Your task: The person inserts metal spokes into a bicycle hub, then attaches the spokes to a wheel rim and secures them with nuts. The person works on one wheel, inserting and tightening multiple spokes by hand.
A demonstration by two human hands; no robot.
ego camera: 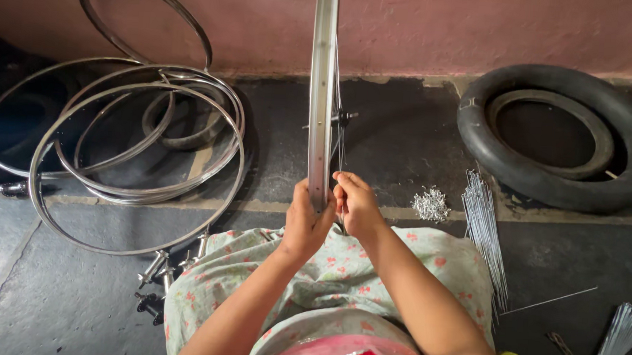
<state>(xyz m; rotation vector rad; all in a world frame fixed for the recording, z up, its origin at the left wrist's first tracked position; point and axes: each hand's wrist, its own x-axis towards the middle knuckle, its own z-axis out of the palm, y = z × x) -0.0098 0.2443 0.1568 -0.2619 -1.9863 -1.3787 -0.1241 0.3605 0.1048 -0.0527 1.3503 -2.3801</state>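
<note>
Both hands, left hand (pixel 304 224) and right hand (pixel 356 202), seemingly grip a shiny, upright metal rim (pixel 322 90).

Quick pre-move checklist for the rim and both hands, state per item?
1. Rim upright, edge-on to the camera: ok.
2. Left hand gripping the rim's lower edge: ok.
3. Right hand against the rim's right side, fingertips pinched; whether it holds a nipple or spoke end: cannot tell.
4. Hub sitting inside the rim with some spokes running up to it: ok; spoke tightness: cannot tell.
5. Supplies on the right side: pile of nipples and loose spokes on the floor beside the right arm: ok.
6. Rim's lower edge rests on the lap cloth: cannot tell, hands hide it.
</note>
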